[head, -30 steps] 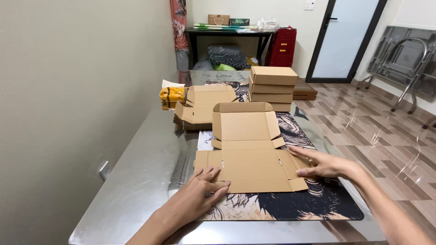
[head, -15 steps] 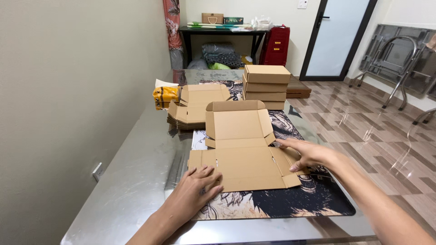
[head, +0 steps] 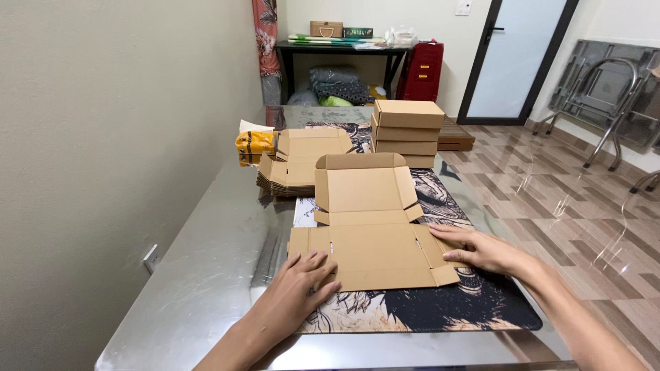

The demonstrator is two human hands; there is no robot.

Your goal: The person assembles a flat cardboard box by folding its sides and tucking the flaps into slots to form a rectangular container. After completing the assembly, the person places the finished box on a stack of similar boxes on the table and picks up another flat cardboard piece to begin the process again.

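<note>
A flat, unfolded brown cardboard box blank (head: 368, 220) lies on a dark printed mat (head: 474, 306) on the metal table (head: 206, 275). My left hand (head: 299, 288) rests palm down at the blank's near left corner, fingers spread over the side flap. My right hand (head: 481, 251) lies flat on the right side flap, fingers pointing left. Neither hand grips anything.
Behind the blank sits a pile of flat box blanks (head: 299, 161), a stack of three folded boxes (head: 407, 130) and a yellow packet (head: 254, 145). A wall runs along the left. Beyond stand a dark shelf table (head: 337, 51), a red case (head: 421, 72) and folded chairs (head: 605, 89).
The view has shifted slightly. My left hand has slid a little right onto the near left flap; my right hand stays on the right flap.
</note>
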